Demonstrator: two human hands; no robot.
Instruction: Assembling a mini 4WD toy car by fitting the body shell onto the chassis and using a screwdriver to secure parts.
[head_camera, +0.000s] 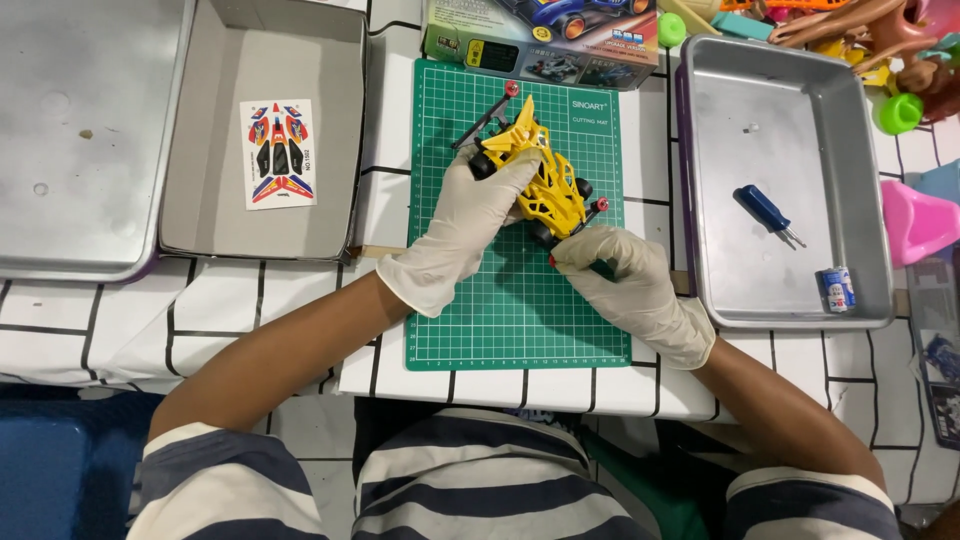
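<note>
Yellow toy car (545, 180) on green cutting mat (500, 300) (desk's far-centre): left hand (470, 215) grasping its front, right hand (615, 270) clenched at rear

One head view — looking steeply down, close over the cutting mat (520, 300).

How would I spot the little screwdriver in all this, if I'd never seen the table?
Look to the metal tray right of the green cutting mat. Near its middle lies the screwdriver, with a stubby dark blue handle and a short metal tip pointing toward the tray's lower right. Its only tray neighbour, the small battery, is a blue and white cylinder without a tip.
</note>
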